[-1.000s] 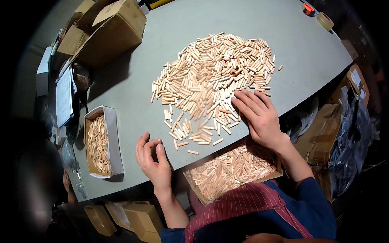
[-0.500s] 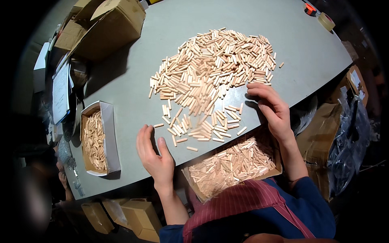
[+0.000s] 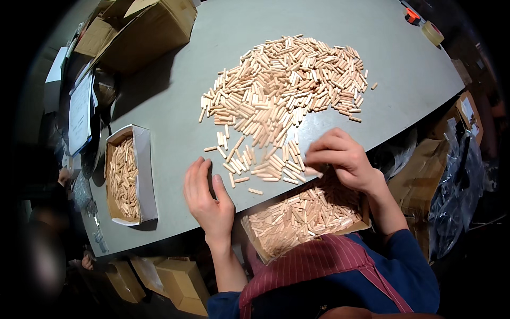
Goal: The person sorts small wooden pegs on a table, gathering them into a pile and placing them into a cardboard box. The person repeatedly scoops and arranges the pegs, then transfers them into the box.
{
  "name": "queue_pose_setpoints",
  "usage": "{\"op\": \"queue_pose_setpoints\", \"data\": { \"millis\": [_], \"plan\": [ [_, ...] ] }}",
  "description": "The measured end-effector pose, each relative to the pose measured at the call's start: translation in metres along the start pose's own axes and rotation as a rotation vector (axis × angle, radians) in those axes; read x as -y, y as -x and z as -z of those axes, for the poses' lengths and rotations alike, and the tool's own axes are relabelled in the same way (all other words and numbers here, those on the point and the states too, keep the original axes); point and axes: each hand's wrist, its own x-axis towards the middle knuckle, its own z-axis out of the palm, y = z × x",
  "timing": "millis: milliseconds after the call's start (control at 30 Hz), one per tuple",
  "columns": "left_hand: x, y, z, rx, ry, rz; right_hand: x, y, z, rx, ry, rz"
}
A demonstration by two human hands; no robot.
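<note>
A broad pile of small wooden dowels [image 3: 292, 80] covers the middle of the grey table [image 3: 207, 32], with a looser scatter trailing toward the near edge. My left hand [image 3: 210, 204] rests at that edge, left of the scatter, its fingers and thumb apart and nothing in it. Just right of the loose dowels, my right hand [image 3: 345, 159] is bent over the edge with its fingers partly curled but apart. A blurred dowel [image 3: 313, 173] shows beneath its fingertips. Below the edge, against my apron, stands a cardboard box [image 3: 365, 212] full of dowels.
A white-sided box [image 3: 147, 175] of dowels stands on the left of the table. Behind it are a large carton [image 3: 154, 37] and a clipboard [image 3: 81, 114]. A tape roll [image 3: 432, 33] lies far right. Cartons [image 3: 183, 284] and plastic wrap [image 3: 459, 191] flank the table.
My right hand has moved down and left toward the near edge, its fingers curling more. Some loose dowels at the scatter's right side have gone from the table. My left hand has barely moved.
</note>
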Motion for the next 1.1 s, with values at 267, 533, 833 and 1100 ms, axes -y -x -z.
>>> {"op": "queue_pose_setpoints", "data": {
  "millis": [267, 533, 833, 1100],
  "plan": [
    [-0.003, -0.001, -0.001, -0.032, 0.014, -0.022, 0.004, -0.012, -0.007, -0.090, -0.114, -0.028],
    [-0.003, 0.001, -0.001, -0.049, 0.031, -0.039, 0.008, -0.021, -0.015, 0.202, -0.052, 0.171],
    [-0.004, 0.000, -0.002, -0.057, 0.007, -0.068, 0.015, -0.010, -0.002, 0.114, -0.520, -0.058],
    [-0.004, 0.005, -0.004, -0.095, 0.089, 0.009, 0.028, -0.044, -0.042, 0.190, 0.163, 0.277]
  ]
}}
